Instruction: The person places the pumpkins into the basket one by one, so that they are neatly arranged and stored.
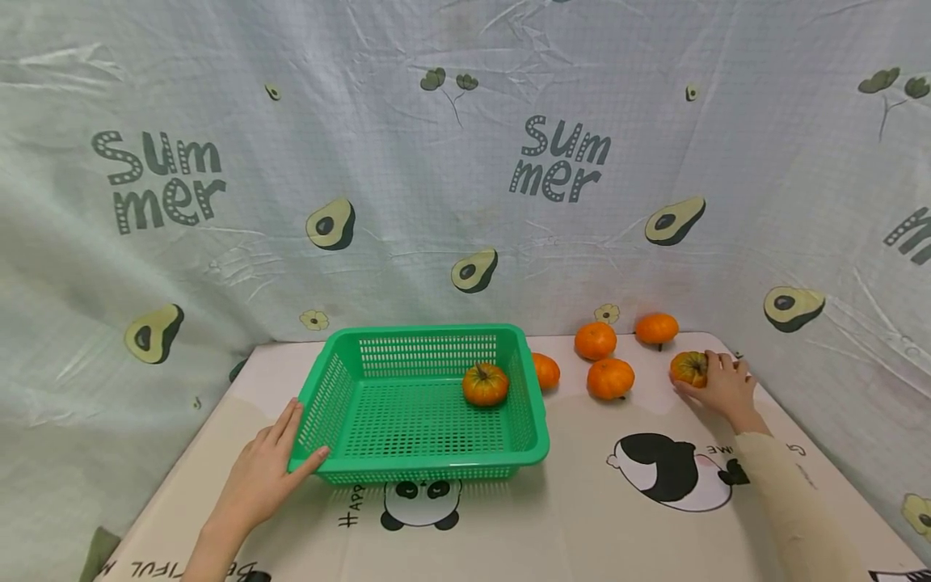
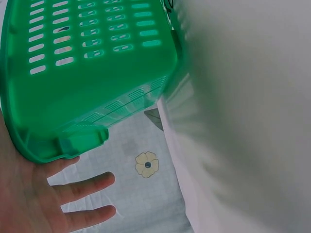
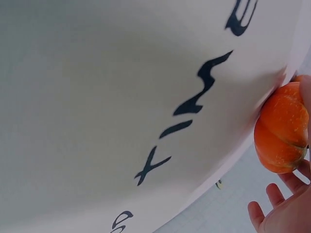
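A green plastic basket stands left of the middle of the table, and one orange mini pumpkin lies inside it, towards the right. My left hand touches the basket's front left corner; in the left wrist view its fingers extend straight beside the rim. At the far right, my right hand grips a mini pumpkin with greenish markings, thumb at the near side and fingers at the far side. That pumpkin rests on the table in the right wrist view, its edge partly covered by the hand.
Several more mini pumpkins sit between basket and right hand: one partly behind the basket's right wall, others near the middle right, one at the back. A printed curtain rises behind and beside the table.
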The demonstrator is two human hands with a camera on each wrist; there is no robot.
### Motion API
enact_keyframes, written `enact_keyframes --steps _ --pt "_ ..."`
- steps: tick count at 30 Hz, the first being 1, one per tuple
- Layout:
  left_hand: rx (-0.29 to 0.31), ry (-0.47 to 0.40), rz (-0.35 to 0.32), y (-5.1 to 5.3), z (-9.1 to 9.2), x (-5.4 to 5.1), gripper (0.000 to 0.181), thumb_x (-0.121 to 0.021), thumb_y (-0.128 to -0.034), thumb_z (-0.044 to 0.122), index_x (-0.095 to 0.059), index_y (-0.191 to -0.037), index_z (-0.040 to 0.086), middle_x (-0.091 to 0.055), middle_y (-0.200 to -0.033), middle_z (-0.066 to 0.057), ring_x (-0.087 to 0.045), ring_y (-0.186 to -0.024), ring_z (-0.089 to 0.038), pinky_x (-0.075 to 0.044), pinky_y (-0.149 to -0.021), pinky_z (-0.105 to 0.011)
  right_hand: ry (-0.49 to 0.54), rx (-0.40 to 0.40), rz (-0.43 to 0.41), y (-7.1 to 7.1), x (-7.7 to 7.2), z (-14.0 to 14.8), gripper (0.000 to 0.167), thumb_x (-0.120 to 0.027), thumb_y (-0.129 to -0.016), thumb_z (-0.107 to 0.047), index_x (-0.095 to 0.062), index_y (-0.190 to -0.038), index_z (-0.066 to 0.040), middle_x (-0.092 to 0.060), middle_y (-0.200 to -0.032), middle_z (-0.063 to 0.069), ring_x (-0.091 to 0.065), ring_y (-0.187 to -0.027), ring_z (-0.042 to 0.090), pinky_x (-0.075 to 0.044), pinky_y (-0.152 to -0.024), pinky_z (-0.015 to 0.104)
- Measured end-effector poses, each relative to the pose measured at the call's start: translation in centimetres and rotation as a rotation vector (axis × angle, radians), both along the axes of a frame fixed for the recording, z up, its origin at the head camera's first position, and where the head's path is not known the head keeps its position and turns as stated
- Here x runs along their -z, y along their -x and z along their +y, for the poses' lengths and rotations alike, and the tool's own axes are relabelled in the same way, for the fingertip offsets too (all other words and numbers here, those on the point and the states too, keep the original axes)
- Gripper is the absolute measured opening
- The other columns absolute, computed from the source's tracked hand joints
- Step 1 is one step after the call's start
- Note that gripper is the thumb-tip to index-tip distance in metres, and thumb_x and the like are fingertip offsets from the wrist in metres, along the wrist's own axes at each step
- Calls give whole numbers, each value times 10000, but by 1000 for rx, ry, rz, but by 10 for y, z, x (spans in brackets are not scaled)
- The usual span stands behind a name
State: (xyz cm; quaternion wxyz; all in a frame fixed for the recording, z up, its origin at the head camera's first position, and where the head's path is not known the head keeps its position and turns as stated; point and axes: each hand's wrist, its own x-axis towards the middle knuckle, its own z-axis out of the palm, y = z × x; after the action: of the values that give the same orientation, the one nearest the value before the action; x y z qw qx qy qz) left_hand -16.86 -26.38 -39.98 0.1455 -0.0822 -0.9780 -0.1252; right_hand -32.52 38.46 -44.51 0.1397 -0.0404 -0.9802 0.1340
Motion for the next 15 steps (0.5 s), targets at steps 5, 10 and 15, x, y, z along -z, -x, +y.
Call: enact_keyframes --steps 5,10,15 --pt "-4 -4 -3 1 0 0 800 -470 -868 498 -219 -1394 -50 -246 -1443 -226 -409 -1145 -444 -363 -886 -567 -40 -17 7 -1 0 2 813 -697 -730 -365 -300 -1233 136 -292 -1164 368 -219 -1067 554 -216 -836 673" --pt "-10 -5 -11 1 0 0 804 -472 -867 500 -214 -1397 -46 -245 -1442 -226 -401 -1152 -442 -358 -889 -570 -63 -50 22 -2 -2 2 819 -685 -730 -398 -316 -1230 136 -308 -1159 359 -227 -1060 539 -229 -818 662" --pt "-12 -5 -11 1 0 0 806 -477 -864 500 -215 -1397 -44 -248 -1441 -225 -404 -1149 -442 -361 -884 -571 -81 -88 55 -5 -6 0 811 -665 -726 -440 -341 -1219 116 -337 -1147 339 -243 -1037 508 -243 -776 640"
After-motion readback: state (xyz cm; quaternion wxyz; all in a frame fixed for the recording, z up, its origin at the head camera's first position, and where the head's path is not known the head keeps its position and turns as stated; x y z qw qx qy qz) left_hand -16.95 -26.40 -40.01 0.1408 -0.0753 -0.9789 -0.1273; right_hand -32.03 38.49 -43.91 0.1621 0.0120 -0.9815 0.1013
